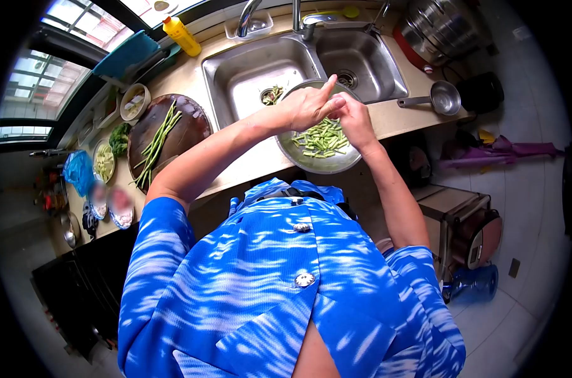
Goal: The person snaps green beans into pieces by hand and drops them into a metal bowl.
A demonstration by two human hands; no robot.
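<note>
My left hand [310, 107] and my right hand [356, 121] meet above a metal bowl [292, 153] at the counter's front edge. Short cut pieces of green beans [324, 138] lie inside the bowl. One finger of my left hand points up while its other fingers bend down toward my right hand. My right hand is closed, fingers curled against the left. Whatever sits between the fingertips is hidden or too small to make out. To the left, several whole long beans [158, 143] rest on a round dark cutting board [194, 126].
Behind the bowl is a double sink [254, 63] with green scraps at the left drain. A small saucepan [445, 99] stands right. Broccoli [119, 140], a bowl [135, 103], a plate of pale green pieces [104, 161] and a yellow bottle [181, 36] stand left.
</note>
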